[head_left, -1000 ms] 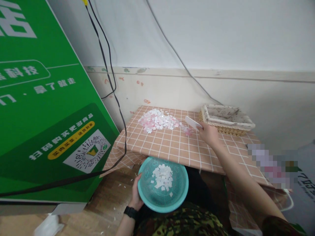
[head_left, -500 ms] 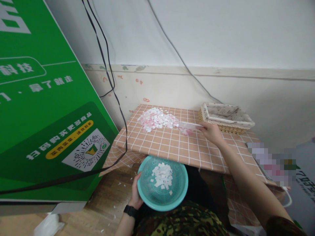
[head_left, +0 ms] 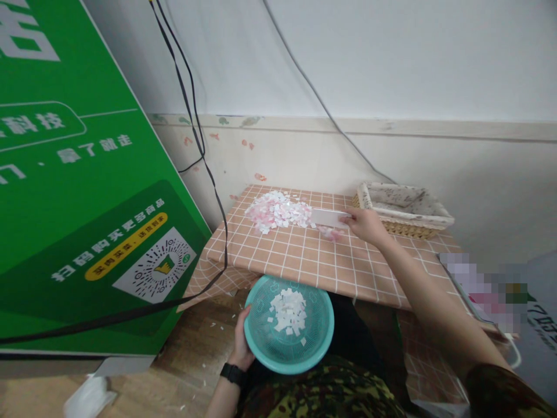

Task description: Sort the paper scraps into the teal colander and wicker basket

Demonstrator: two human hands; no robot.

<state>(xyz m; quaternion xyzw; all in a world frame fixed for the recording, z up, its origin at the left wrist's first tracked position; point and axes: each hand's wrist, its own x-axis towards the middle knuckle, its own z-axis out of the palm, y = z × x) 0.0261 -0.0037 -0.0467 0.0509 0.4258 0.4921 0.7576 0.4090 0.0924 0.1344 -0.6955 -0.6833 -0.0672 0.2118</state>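
My left hand (head_left: 242, 342) grips the left rim of a round teal plastic basket (head_left: 322, 348), held just below the table's front edge. Small white paper squares (head_left: 289, 312) lie in the middle of it. On the table, my right hand (head_left: 363, 225) pinches one end of a flat white strip (head_left: 328, 217), whose kind I cannot make out. The strip's far end touches a heap of white and pink paper bits (head_left: 278, 212). A smaller patch of pinkish bits (head_left: 331, 234) lies in front of the strip.
A checked cloth covers the table (head_left: 278, 252). A lined wicker basket (head_left: 404, 212) stands at its back right. Black cords (head_left: 224, 232) hang at the left, before a green sign panel (head_left: 87, 174). Paper scraps and a white plastic bag (head_left: 89, 397) lie on the floor.
My right hand has moved slightly left and back with the strip, which now lies flatter and shows its broad face at the heap. The teal basket stays in my left hand.
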